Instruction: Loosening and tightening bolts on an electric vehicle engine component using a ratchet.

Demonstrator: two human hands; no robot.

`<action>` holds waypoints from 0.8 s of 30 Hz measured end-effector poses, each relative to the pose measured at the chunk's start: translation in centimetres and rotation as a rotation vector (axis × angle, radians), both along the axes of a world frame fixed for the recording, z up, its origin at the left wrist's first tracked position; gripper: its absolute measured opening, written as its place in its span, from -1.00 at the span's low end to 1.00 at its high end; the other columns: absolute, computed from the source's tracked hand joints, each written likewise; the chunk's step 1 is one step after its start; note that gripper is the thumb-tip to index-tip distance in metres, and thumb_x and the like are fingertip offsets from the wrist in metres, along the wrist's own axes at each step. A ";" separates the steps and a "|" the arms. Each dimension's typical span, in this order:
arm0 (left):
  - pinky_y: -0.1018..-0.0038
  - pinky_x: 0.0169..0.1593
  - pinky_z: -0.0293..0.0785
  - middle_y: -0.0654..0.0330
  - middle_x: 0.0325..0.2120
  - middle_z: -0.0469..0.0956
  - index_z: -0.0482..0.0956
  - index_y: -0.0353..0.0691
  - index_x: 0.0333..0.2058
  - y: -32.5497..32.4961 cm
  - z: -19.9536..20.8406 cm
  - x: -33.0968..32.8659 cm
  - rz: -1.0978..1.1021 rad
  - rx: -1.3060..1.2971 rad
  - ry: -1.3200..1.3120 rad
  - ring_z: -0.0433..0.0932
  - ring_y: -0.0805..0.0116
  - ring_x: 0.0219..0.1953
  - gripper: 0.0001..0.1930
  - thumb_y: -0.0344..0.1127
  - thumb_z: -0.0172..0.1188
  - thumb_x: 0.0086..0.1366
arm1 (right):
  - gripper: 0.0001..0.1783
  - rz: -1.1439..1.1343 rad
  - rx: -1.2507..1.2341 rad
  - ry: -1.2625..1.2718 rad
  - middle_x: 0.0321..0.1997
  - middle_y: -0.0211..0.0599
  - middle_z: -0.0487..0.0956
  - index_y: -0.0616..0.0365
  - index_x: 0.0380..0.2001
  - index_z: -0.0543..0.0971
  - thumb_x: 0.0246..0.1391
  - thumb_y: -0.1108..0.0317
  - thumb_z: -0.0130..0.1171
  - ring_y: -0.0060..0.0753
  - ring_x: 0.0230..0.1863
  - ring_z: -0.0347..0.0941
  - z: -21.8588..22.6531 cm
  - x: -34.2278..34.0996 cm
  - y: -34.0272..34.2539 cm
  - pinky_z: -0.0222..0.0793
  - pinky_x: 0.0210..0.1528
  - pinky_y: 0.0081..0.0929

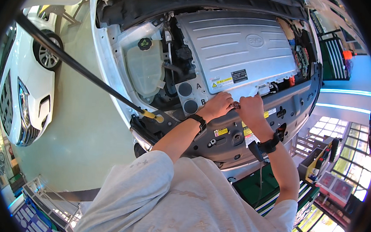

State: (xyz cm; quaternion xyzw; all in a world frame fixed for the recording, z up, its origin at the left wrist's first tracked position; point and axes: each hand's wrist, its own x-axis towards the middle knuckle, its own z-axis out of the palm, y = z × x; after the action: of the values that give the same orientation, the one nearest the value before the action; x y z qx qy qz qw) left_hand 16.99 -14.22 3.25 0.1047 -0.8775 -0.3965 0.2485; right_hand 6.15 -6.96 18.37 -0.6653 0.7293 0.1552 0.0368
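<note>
Both my hands are together at the front edge of a car's engine bay, just below the large silver metal cover [239,47]. My left hand [219,105] has its fingers curled against a small round metallic piece [236,105], whose kind I cannot make out. From the other side my right hand [251,110] is closed in a fist against that same piece. What lies inside the right fist is hidden. Under my wrists runs the dark front panel [230,139] with its labels. A silver connector fitting [264,89] sits just beyond my right hand.
A translucent reservoir [144,65] with a black cap stands left in the bay. The black prop rod [83,70] slants across to its yellow end [152,115]. Another white car [32,78] is parked at left. Green tool cabinets [253,184] stand at right.
</note>
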 end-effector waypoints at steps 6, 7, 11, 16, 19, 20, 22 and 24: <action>0.21 -0.10 0.39 0.10 -0.41 0.47 0.51 -0.26 -0.44 -0.5 0.6 -0.1 -0.064 -0.031 -0.053 0.44 0.03 -0.21 -0.89 -0.48 0.14 -0.02 | -0.85 -0.268 0.114 -0.180 -0.52 -0.30 0.60 -0.01 -0.54 0.65 -0.09 0.19 0.24 -0.26 -0.34 0.58 -0.4 1.2 0.5 0.45 -0.19 -0.31; 0.21 -0.08 0.40 0.08 -0.40 0.47 0.52 -0.26 -0.42 -0.4 0.6 -0.6 -0.061 -0.033 -0.075 0.44 0.03 -0.21 -0.90 -0.42 0.18 0.03 | -0.87 -0.108 0.075 -0.065 -0.47 -0.32 0.59 -0.02 -0.49 0.64 -0.11 0.22 0.25 -0.29 -0.27 0.56 -0.2 0.8 1.0 0.37 -0.05 -0.27; 0.18 0.00 0.41 0.03 -0.28 0.52 0.55 -0.28 -0.26 0.5 0.9 0.3 -0.013 -0.047 -0.060 0.46 -0.01 -0.13 -0.77 -0.37 0.25 0.07 | -0.79 0.204 -0.104 0.030 -0.36 -0.42 0.55 -0.05 -0.38 0.60 -0.21 0.30 0.27 -0.41 -0.12 0.48 -1.5 -0.3 0.6 0.07 0.25 -0.21; 0.18 0.00 0.42 0.01 -0.21 0.52 0.51 -0.26 -0.17 0.2 0.7 -0.9 -0.010 -0.021 -0.256 0.45 -0.04 -0.08 -0.68 -0.40 0.27 0.06 | -0.87 0.038 0.059 -0.217 -0.43 -0.35 0.61 0.02 -0.46 0.61 -0.19 0.32 0.25 -0.32 -0.28 0.58 -1.4 -2.1 0.6 0.42 -0.14 -0.34; 0.21 -0.02 0.42 0.00 -0.21 0.51 0.51 -0.25 -0.16 0.5 -0.2 -0.7 0.000 0.012 -0.174 0.46 -0.03 -0.11 -0.67 -0.38 0.29 0.05 | -0.91 -0.005 -0.113 -0.345 -0.49 -0.31 0.63 0.04 -0.51 0.62 -0.20 0.36 0.24 -0.27 -0.38 0.61 -1.5 -2.1 2.1 0.44 -0.41 -0.37; 0.22 -0.03 0.42 0.00 -0.21 0.51 0.50 -0.25 -0.16 0.5 -0.6 -0.5 0.019 0.089 -0.163 0.47 -0.03 -0.12 -0.66 -0.37 0.30 0.04 | -0.93 -0.052 -0.186 -0.395 -0.49 -0.31 0.63 0.04 -0.53 0.62 -0.20 0.36 0.24 -0.26 -0.38 0.61 -1.8 -1.6 2.4 0.44 -0.43 -0.37; 0.22 -0.03 0.42 -0.02 -0.21 0.51 0.50 -0.26 -0.16 0.4 -0.3 -0.7 -0.006 0.156 -0.174 0.47 -0.04 -0.12 -0.65 -0.37 0.30 0.04 | -0.94 -0.089 -0.185 -0.376 -0.51 -0.33 0.62 0.04 -0.55 0.63 -0.20 0.36 0.23 -0.28 -0.38 0.60 -1.9 -1.1 2.6 0.44 -0.32 -0.35; 0.23 -0.03 0.42 -0.03 -0.20 0.51 0.50 -0.26 -0.15 0.7 0.0 -1.0 -0.023 0.220 -0.179 0.47 -0.05 -0.12 -0.64 -0.36 0.30 0.04 | -0.94 -0.118 -0.185 -0.350 -0.52 -0.35 0.61 0.05 -0.57 0.63 -0.21 0.37 0.22 -0.29 -0.37 0.58 -2.3 -1.2 2.7 0.44 -0.21 -0.32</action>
State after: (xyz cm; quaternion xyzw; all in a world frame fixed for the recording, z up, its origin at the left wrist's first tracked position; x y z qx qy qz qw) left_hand 16.00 -13.48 3.27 0.1562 -0.8485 -0.4824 0.1516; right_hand 4.91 -4.21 16.11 -0.6388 0.7606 -0.0331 0.1108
